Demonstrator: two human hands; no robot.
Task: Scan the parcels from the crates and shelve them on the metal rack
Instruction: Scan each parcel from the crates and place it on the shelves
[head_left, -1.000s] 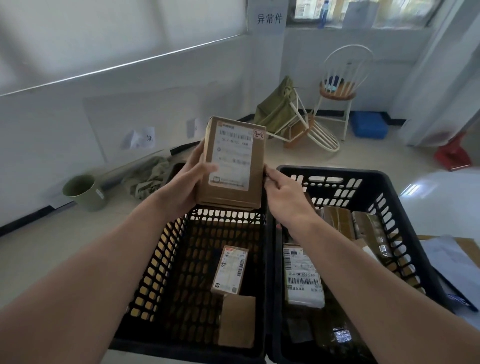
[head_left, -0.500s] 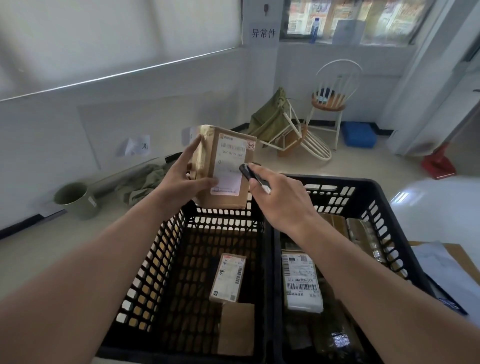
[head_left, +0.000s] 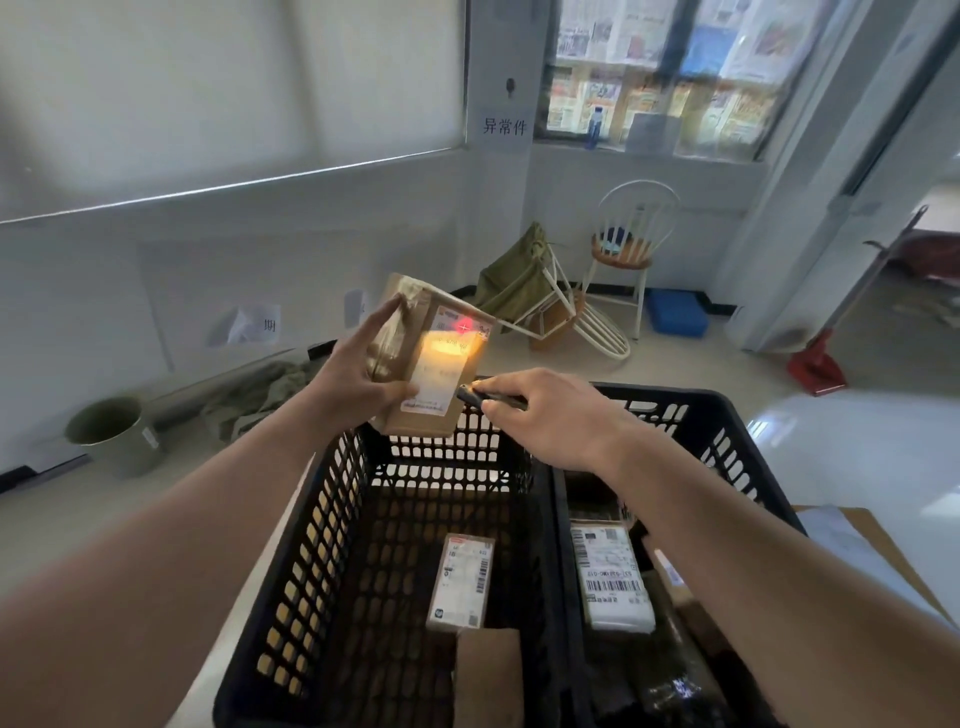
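My left hand (head_left: 358, 371) grips a brown cardboard parcel (head_left: 431, 410) upright above the far rim of the left black crate (head_left: 322, 545). Its white label faces me, lit by a warm glow with a red spot near the top. My right hand (head_left: 550, 415) holds a small dark scanner (head_left: 480, 397) pointed at that label, just right of the parcel. In the left crate lie a labelled parcel (head_left: 462, 582) and a plain brown one (head_left: 488, 675). The right crate (head_left: 727, 431) holds a white-labelled parcel (head_left: 610, 577) and several dark wrapped ones.
A green bucket (head_left: 111, 434) stands on the floor at left by the wall. Beyond the crates are a tipped chair with green cloth (head_left: 524, 291), an upright white chair (head_left: 628, 249), a blue box (head_left: 678, 314) and a red dustpan (head_left: 815, 366). Flat cardboard (head_left: 883, 551) lies at right.
My right hand left the parcel and brought up the scanner. Its light now falls on the label. The parcel has turned slightly, held by my left hand alone.
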